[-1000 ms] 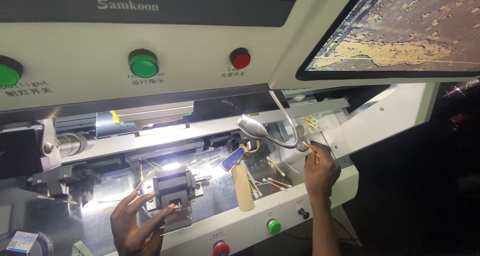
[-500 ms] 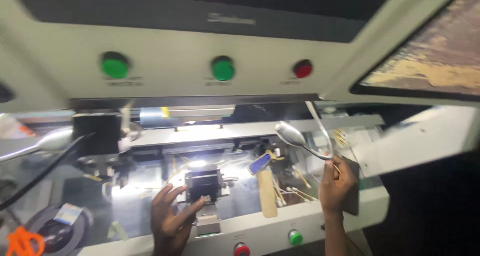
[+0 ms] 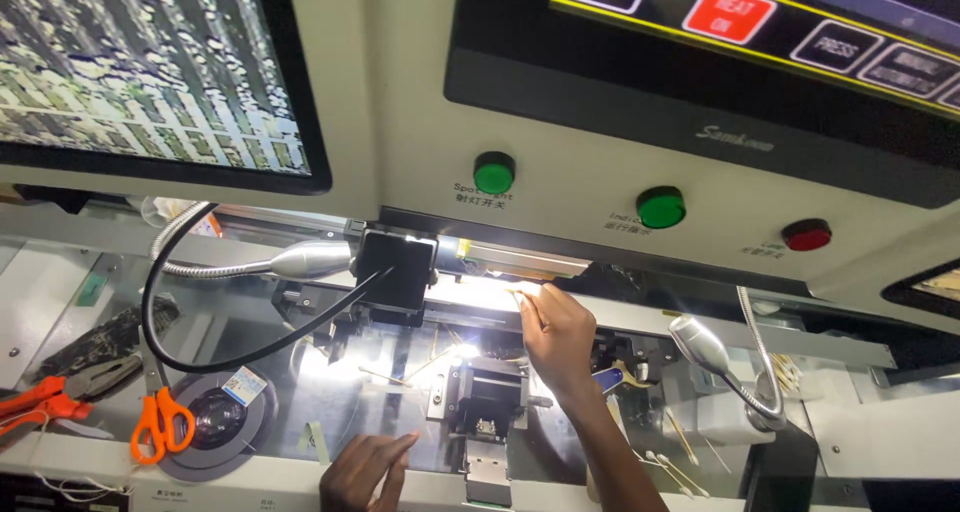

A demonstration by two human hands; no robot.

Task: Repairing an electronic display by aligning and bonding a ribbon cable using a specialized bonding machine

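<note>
Right hand (image 3: 558,334) has left the gooseneck lamp (image 3: 705,344) and now pinches a thin swab stick (image 3: 520,297) up under the lit head (image 3: 505,262), while left hand (image 3: 365,469), open, has dropped off the fixture block (image 3: 490,397) onto the front ledge.

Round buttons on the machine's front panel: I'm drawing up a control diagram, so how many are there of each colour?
Green round buttons: 2
Red round button: 1
Total: 3

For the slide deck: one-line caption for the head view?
Right hand reaches up under the lit machine head, left hand rests on the bench edge by orange scissors.
</note>
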